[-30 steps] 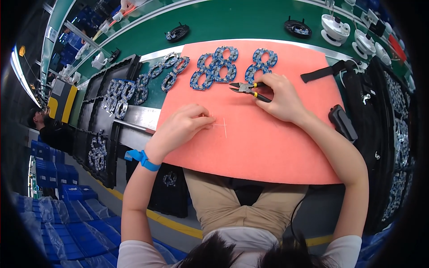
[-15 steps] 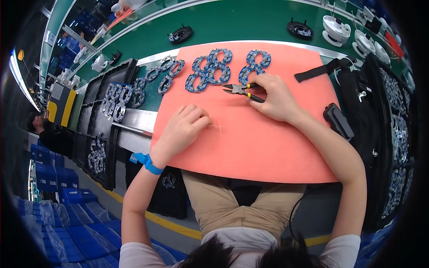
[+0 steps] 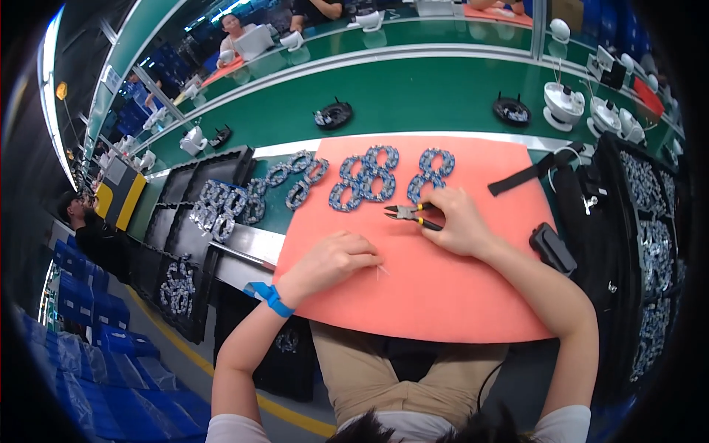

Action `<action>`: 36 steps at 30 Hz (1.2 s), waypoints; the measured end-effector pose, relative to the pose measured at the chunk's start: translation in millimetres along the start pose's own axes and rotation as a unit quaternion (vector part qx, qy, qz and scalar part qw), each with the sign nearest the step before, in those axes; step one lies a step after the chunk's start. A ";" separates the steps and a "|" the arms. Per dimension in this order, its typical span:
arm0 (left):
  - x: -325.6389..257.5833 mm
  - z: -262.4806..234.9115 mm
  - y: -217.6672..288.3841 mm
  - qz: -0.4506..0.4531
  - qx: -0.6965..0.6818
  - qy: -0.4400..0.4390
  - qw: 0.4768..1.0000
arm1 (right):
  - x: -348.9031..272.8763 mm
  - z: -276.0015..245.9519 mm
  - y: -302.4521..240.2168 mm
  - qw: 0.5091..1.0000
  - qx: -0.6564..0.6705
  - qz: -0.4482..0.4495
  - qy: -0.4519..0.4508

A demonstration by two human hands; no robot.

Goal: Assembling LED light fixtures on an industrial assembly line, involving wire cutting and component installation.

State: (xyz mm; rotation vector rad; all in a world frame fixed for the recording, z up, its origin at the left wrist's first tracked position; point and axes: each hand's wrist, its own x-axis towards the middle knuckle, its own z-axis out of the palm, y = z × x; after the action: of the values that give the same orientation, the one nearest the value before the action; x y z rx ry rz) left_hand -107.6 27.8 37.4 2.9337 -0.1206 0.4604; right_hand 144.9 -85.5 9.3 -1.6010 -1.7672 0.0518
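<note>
My right hand (image 3: 459,220) is closed round the handles of a pair of diagonal cutters (image 3: 405,213) with black and yellow grips. The jaws point left over the salmon mat (image 3: 413,295) and stand slightly apart. My left hand (image 3: 336,262), a blue strap at its wrist, pinches thumb and forefinger together over the mat. Thin whitish strands (image 3: 382,272) show at its fingertips; their kind is too fine to tell. Just beyond the cutters lies a blue figure-eight circuit board (image 3: 430,176). Two more such boards (image 3: 364,179) sit left of it, side by side on the mat.
More ring-shaped boards (image 3: 221,207) lie left, by black trays (image 3: 177,221). A black strap (image 3: 521,176) and a black device (image 3: 554,249) lie right, near a board-filled tray (image 3: 650,251). Black round bases (image 3: 334,115) and white housings (image 3: 563,103) stand on the green bench. Other people sit beyond.
The view has tilted up, showing more of the far bench and people. My left hand has shifted slightly right over the mat. My right hand keeps the cutters in about the same place.
</note>
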 end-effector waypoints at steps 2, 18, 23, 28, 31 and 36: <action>2.0 -2.1 2.2 0.002 0.007 -0.007 1.000 | 0.5 -0.9 -2.9 1.000 0.005 0.006 -0.010; -10.5 20.0 24.7 -0.152 -0.090 0.055 0.983 | 2.2 -1.8 -3.6 1.000 0.009 -0.001 -0.026; -23.1 16.4 42.3 -0.203 -0.185 0.098 0.957 | -0.2 1.4 0.0 1.000 0.017 -0.014 -0.004; -29.9 17.9 50.0 -0.227 -0.251 0.114 0.934 | 1.0 0.6 -2.4 1.000 0.018 -0.008 -0.011; -30.0 18.5 51.0 -0.229 -0.254 0.118 0.932 | 0.6 -0.1 -2.3 1.000 0.021 -0.010 -0.007; -34.6 26.5 50.2 -0.252 -0.304 0.162 0.905 | -0.5 -0.4 -2.8 1.000 0.017 -0.008 -0.006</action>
State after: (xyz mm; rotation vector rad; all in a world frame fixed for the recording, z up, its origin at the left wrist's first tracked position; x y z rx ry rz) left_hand -137.9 -24.4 9.5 2.1281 0.4452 0.6645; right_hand 142.7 -86.8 10.7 -1.5661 -1.7795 0.0840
